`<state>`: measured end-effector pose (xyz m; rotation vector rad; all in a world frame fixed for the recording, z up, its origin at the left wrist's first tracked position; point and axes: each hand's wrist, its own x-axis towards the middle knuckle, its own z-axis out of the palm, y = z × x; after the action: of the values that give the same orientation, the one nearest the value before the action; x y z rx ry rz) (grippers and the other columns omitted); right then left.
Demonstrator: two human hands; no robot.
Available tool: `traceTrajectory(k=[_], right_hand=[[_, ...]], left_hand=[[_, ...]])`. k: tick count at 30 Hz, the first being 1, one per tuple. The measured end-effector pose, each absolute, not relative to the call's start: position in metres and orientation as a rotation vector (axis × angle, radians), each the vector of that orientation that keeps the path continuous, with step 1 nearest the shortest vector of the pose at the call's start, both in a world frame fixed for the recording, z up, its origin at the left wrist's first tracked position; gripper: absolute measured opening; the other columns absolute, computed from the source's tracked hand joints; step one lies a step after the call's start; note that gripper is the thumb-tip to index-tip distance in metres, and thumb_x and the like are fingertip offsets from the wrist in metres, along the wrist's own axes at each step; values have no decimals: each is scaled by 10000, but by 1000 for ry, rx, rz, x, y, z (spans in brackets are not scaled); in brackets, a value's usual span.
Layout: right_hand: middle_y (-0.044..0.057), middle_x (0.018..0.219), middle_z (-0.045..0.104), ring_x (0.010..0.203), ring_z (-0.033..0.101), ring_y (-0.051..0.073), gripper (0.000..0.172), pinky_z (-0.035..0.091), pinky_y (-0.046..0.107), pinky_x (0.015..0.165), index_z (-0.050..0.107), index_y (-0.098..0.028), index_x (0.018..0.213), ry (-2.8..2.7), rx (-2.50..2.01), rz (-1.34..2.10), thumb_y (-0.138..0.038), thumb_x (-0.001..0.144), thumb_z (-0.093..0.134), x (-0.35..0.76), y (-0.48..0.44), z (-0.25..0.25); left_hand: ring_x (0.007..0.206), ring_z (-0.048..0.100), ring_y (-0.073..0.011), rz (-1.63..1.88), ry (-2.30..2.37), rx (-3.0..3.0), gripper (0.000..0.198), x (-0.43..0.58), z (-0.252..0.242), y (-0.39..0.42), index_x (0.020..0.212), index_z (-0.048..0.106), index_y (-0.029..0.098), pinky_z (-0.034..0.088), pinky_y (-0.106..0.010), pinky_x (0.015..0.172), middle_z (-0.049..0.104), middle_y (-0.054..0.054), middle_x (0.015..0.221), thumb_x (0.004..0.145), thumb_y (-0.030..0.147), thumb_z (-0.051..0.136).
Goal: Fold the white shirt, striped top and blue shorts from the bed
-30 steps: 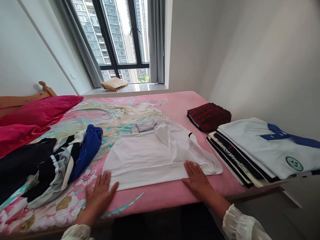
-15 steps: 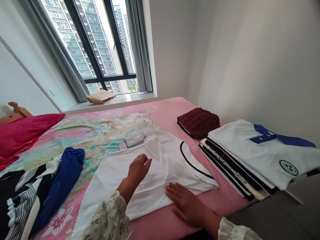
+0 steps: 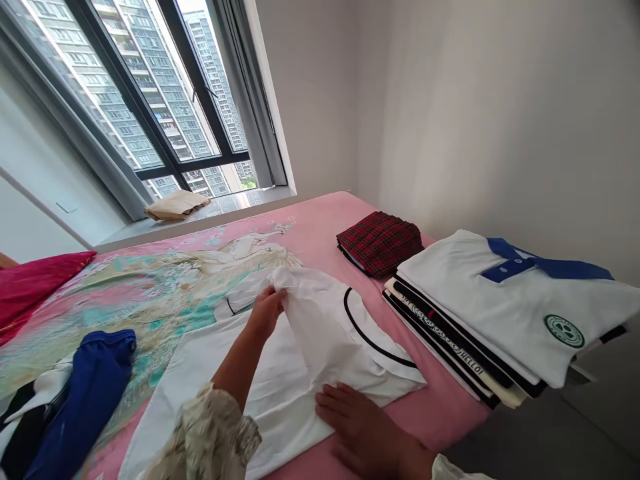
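A white shirt [image 3: 210, 380] with black piping lies spread over the bed in front of me. My left hand [image 3: 267, 310] pinches its fabric near the collar and lifts a fold upward. My right hand [image 3: 357, 427] rests flat on the shirt's near edge, fingers stretched out, holding nothing. The black trim curves along the shirt's right part, beyond my right hand.
On the right stands a stack of folded clothes [image 3: 450, 340], topped by a white polo shirt [image 3: 500, 300] with a blue collar. Behind it sits a folded red plaid garment [image 3: 380, 243]. Blue clothing [image 3: 85, 400] lies at left on the floral bedsheet [image 3: 165, 293].
My left hand has moved up toward the collar, closed on the shirt and raised a fold. My right hand stays on the near edge. The view has turned slightly right.
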<state>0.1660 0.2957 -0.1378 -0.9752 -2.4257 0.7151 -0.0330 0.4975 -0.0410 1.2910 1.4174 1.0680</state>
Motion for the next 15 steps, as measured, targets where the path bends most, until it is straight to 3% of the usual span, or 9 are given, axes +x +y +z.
traceTrajectory(k=[4,10,15], right_hand=[[43,1497,303,1395,227,219,573,170,459,1164,314,-229,1435,-2474,-992,669,-319,887,458,162,291,-142],[18,1504,278,1375,280,227,553,251,478,1137,236,-285,1458,-2540,-1071,614,-346,928,384,156,285,-160],[6,1509,257,1382,263,233,534,226,482,1145,224,-287,1460,-2597,-1080,524,-415,950,317,154,285,-171]], left_hand=[[694,608,-135,1334,1324,970,272,-85,-49,440,832,554,205,507,-275,648,639,-11,797,671,404,644],[524,509,-91,1570,1338,672,178,-162,-62,387,727,491,203,429,-227,500,529,32,617,633,240,637],[471,407,-46,1615,1316,806,356,-186,-55,347,948,541,256,354,-180,495,442,99,587,620,280,675]])
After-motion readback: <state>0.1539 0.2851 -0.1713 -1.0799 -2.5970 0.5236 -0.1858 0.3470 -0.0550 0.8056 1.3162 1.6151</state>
